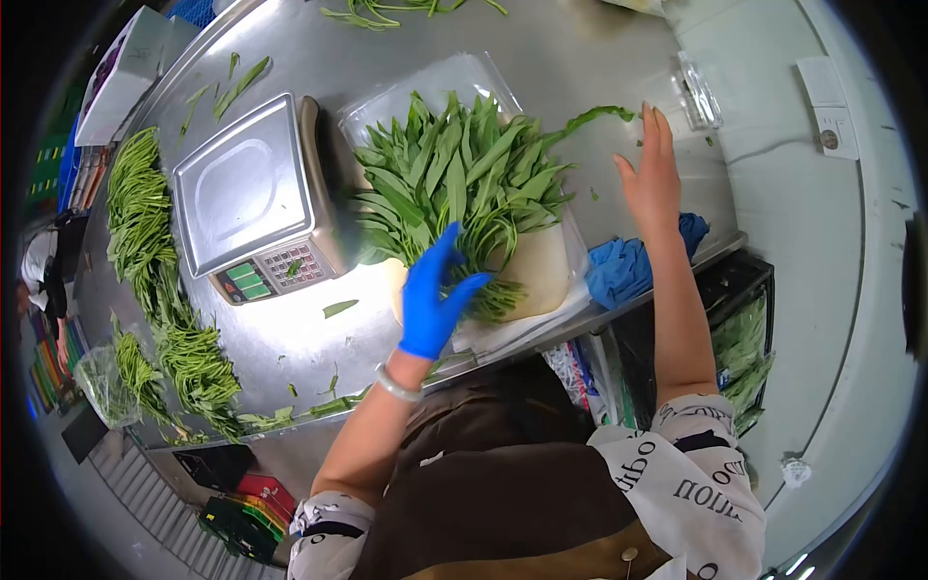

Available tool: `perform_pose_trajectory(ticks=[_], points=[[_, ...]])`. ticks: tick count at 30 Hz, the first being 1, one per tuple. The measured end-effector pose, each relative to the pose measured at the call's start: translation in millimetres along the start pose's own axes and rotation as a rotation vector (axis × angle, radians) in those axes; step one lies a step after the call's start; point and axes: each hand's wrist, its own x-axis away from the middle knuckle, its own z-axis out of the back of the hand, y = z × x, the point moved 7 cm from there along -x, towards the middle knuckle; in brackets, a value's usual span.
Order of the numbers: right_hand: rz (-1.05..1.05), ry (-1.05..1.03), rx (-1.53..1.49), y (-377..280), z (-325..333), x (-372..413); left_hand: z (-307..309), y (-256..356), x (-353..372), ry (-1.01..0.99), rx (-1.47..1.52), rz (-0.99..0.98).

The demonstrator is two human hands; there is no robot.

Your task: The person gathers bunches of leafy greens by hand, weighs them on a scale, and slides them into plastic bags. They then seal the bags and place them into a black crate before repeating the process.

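Note:
A bunch of leafy greens [454, 169] lies on a stack of clear plastic bags [570, 256] at the middle of the steel table. My left hand [435, 295], in a blue glove, is over the stem end of the bunch with thumb and fingers apart. Bare, my right hand [651, 174] is to the right of the bunch, fingers stretched out. A long single leaf [599, 114] reaches from the bunch to its fingertips; whether they touch it I cannot tell. Left of the bunch stands a digital scale [246, 193] with nothing on its plate.
More bundled greens [145, 208] line the table's left edge. A blue cloth or glove [619, 271] lies at the front right edge. Loose leaves are scattered on the steel table [319, 362]. Below right is a black crate [744, 280] with greens. Part of another person shows far left.

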Motion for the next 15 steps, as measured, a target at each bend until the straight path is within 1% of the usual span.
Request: perform_pose_trajectory(ticks=[1,3,5,7,8,10,11,12,13,15], points=[[-0.003,-0.001,0.009,-0.1,6.7,-1.3,15.5,-6.2,7.8,0.086,0.115,0.061],[-0.085,-0.305,-0.044,30.0,-22.8,34.1,56.3,-58.4,29.0,0.34,0.051,0.169],[-0.387,-0.702,-0.261,41.2,-57.2,87.4,79.7,-126.1,51.0,0.442,0.271,0.329],[-0.3,-0.72,-0.351,46.7,-91.0,138.7,82.6,-183.1,67.4,0.367,0.268,0.566],[-0.333,-0.69,-0.42,49.5,-102.6,156.5,75.8,-182.3,66.8,0.318,0.417,0.626],[-0.404,-0.628,-0.557,45.7,-116.0,177.3,70.6,-189.1,62.4,0.325,0.387,0.632],[-0.524,-0.628,-0.635,49.3,-120.5,182.7,66.8,-193.0,59.3,0.326,0.372,0.634],[-0.646,-0.624,-0.711,50.0,-121.9,185.1,65.5,-182.8,56.1,0.334,0.384,0.715],[-0.768,-0.612,-0.784,49.3,-121.7,187.2,62.7,-175.9,49.8,0.274,0.377,0.711],[-0.735,-0.525,-0.809,40.7,-111.7,176.5,55.3,-165.4,39.8,0.158,0.372,0.7]])
